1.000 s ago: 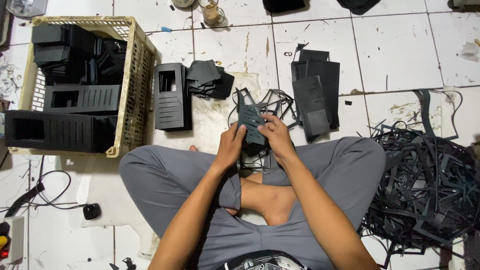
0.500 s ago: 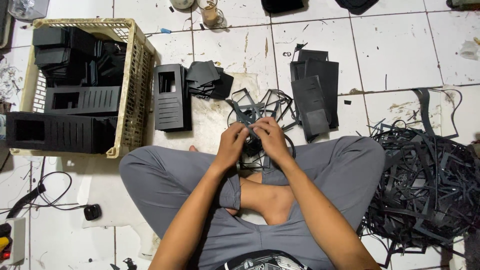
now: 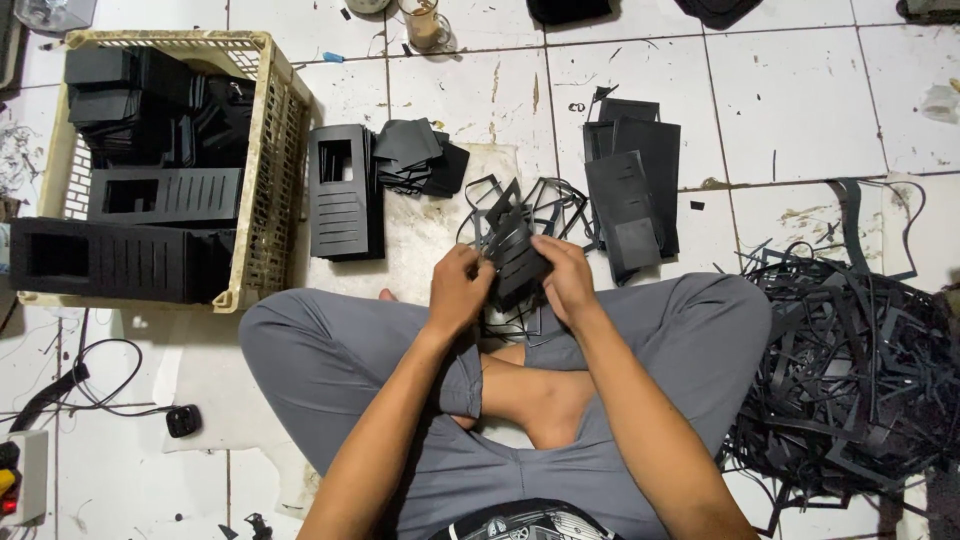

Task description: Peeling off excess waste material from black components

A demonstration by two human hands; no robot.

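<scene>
While the big pile of black cut-off strips (image 3: 850,370) lies right of the hands, the cream plastic crate (image 3: 262,150) to the left already holds many black card sleeves. Flat black sheets (image 3: 632,190) wait just beyond. Both the left hand (image 3: 462,288) and right hand (image 3: 562,280) are closed on one black slotted card piece (image 3: 515,255), over the lap.

Hands working a black die-cut sheet over crossed legs

Left hand (image 3: 458,290) and right hand (image 3: 565,280) grip the sheet (image 3: 515,255) between them; crate (image 3: 262,150) of black boxes at left, scrap pile (image 3: 850,370) at right.
</scene>
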